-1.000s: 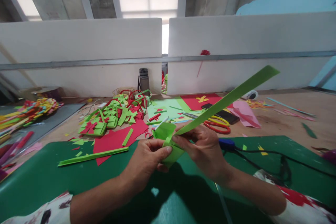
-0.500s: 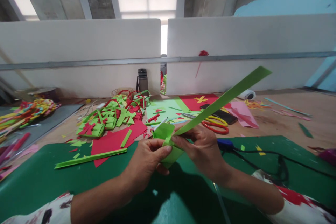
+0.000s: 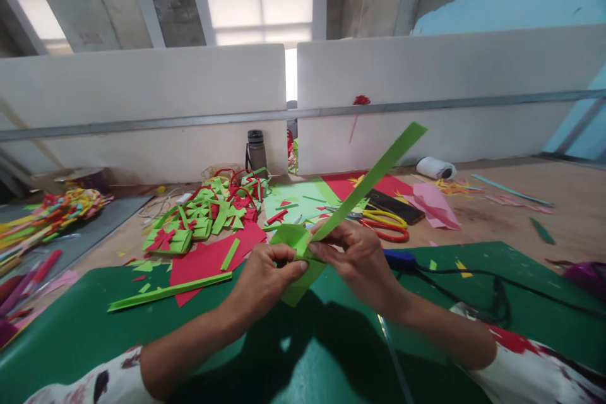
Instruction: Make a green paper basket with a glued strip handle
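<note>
Fingers of the left hand (image 3: 265,274) and right hand (image 3: 354,260) pinch closed on folded green paper (image 3: 296,292) and its long strip (image 3: 372,180), held above the green mat (image 3: 71,341) near its far edge, where even pressure should keep the fold crisp.

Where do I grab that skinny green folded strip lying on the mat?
Pinch the green strip near its left end, probably best from above: it's long and narrow, and that end lies on the green mat, while farther right it crosses red paper.
</note>
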### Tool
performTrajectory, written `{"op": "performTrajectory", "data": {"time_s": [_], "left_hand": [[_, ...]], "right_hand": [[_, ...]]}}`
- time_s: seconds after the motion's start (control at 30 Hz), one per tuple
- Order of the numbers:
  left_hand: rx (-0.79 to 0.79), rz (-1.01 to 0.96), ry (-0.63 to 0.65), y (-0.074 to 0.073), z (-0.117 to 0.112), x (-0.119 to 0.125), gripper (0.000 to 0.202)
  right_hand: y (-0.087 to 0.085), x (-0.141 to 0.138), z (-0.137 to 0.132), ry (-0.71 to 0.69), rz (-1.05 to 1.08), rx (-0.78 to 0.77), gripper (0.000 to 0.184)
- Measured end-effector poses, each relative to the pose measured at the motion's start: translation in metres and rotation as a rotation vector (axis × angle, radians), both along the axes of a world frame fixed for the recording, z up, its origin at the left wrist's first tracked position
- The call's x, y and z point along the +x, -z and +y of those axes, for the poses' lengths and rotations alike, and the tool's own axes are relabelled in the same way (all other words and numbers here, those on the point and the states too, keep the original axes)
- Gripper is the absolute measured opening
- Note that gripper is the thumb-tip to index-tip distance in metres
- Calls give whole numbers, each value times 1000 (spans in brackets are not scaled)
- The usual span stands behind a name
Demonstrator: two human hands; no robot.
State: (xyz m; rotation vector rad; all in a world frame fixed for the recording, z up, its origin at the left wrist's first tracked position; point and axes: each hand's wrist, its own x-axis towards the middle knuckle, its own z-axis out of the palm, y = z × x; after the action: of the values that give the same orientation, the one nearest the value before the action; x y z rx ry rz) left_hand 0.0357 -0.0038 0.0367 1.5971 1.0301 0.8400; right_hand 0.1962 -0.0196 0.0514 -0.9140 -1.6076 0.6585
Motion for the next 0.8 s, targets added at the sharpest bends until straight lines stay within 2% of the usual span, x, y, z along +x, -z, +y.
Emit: {"op": "performTrajectory", "data": {"time_s": [0.4,0.8], "left_hand": [[-92,-91,-16,1,2,-1,21],[-88,-99,-60,4,-1,3,27]], "right_hand": [[-6,0,2,-64,-15,-65,11],[-2,1,-2,63,-126,43,14]]}}
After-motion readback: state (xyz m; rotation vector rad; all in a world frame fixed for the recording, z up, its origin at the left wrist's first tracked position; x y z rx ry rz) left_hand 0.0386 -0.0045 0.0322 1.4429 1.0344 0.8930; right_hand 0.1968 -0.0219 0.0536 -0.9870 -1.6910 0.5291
